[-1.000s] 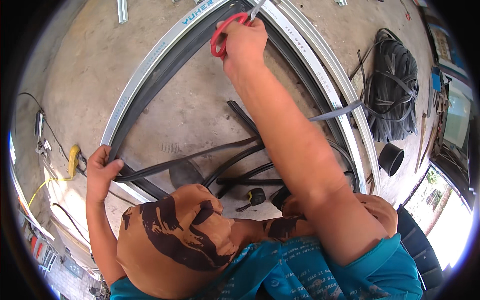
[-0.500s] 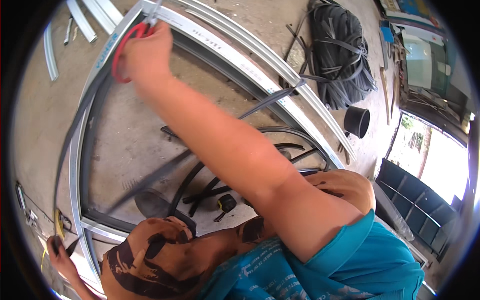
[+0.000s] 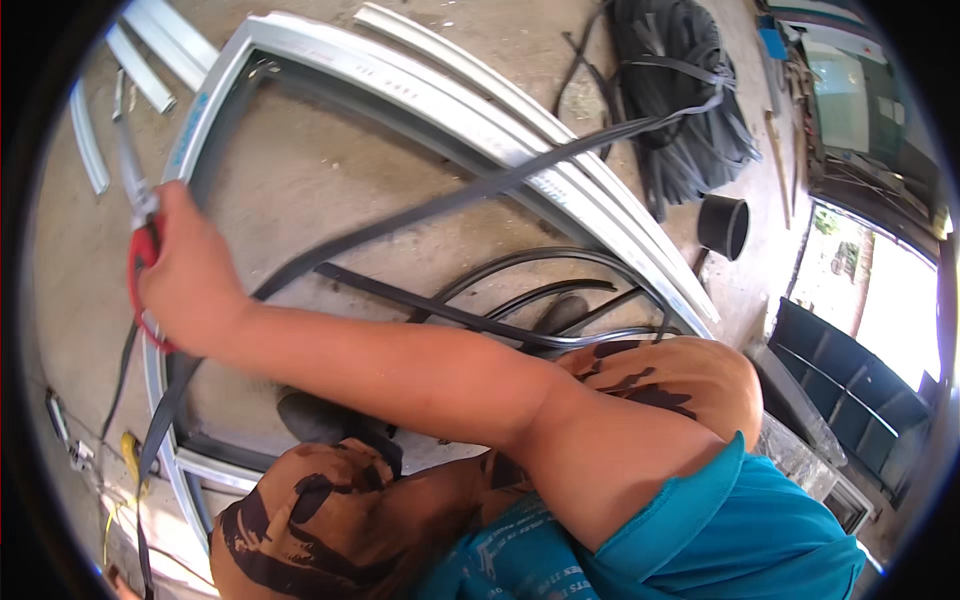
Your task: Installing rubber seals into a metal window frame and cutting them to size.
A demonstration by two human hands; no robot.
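My right hand (image 3: 195, 275) is closed around the handles of red-handled scissors (image 3: 147, 240), whose blades point away toward the far left. It hovers over the left side of a metal window frame (image 3: 390, 85) lying on the floor. A long grey rubber strip (image 3: 430, 212) comes from a bundle at the far right, crosses the frame, passes behind my right wrist and hangs down at the lower left. Only a sliver of my left hand (image 3: 122, 585) shows at the lower left edge, near the strip's lower end; its fingers are hidden.
A tied bundle of grey rubber strip (image 3: 675, 110) lies far right beside a black bucket (image 3: 723, 228). Loose metal profiles (image 3: 150, 65) rest at the far left. Curved black strips (image 3: 520, 295) lie inside the frame near my knees. A yellow tool (image 3: 130, 455) sits left.
My right hand has brought the scissors down from the frame's far left corner toward me. The strip now stretches across the frame's middle. My left hand has dropped almost out of view.
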